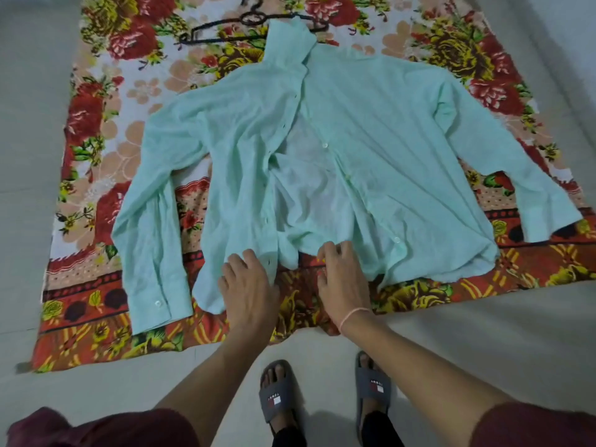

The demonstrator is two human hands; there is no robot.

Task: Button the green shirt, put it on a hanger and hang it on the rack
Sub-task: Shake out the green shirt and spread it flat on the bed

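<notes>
shirt (371,130), pale green and unbuttoned, lies spread front-up on our flowered cloth (96,124), its collar over a black hanger (225,25). our left hand (250,291) presses flat, fingers spread, on the left hem; our right hand (342,279) pinches the right hem edge.

A pale floor (483,343) is carrying a flowered cloth (106,130), which is lying spread flat on it. The green shirt (371,130) is lying open on the cloth, and a black hanger (222,27) is lying by its collar.
</notes>
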